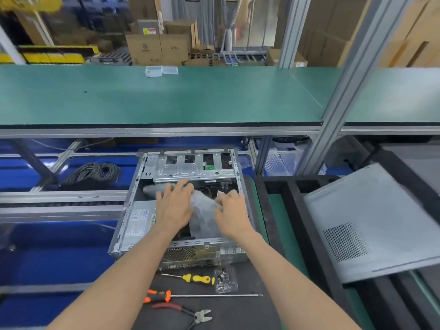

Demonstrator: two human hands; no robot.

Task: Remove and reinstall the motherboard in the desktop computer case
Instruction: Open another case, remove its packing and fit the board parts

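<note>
1. Fingers of the left hand [175, 206] lie spread and nearly straight, pressing down on a grey anti-static bag [202, 210] inside the computer case [133, 210]; fingers of the right hand [232, 210] are curled at the bag's right edge and seem to pinch it.
2. Upper green surface [166, 96] runs across the view above the case, carrying a small clear plastic box [161, 70] near its far edge; I cannot tell what it holds.
3. Lying on its side with the side open, the computer case sits on a dark surface [250, 310], its drive cage [192, 166] at the far end and a power supply [139, 221] in its left compartment.
4. Detached grey side panel [371, 222] rests tilted on a black frame to the right, well apart from the case.
5. Motherboard: hidden under the bag and hands, so whether it sits in the case cannot be told.
6. Coiled black cable [95, 173] lies to the left of the case.
7. Just in front of the case lie a yellow-handled screwdriver [190, 278], an orange-handled screwdriver [202, 295] and red-handled cutters [188, 313].
8. Beside the yellow screwdriver, a small clear bag [225, 281] holds screws.
</note>
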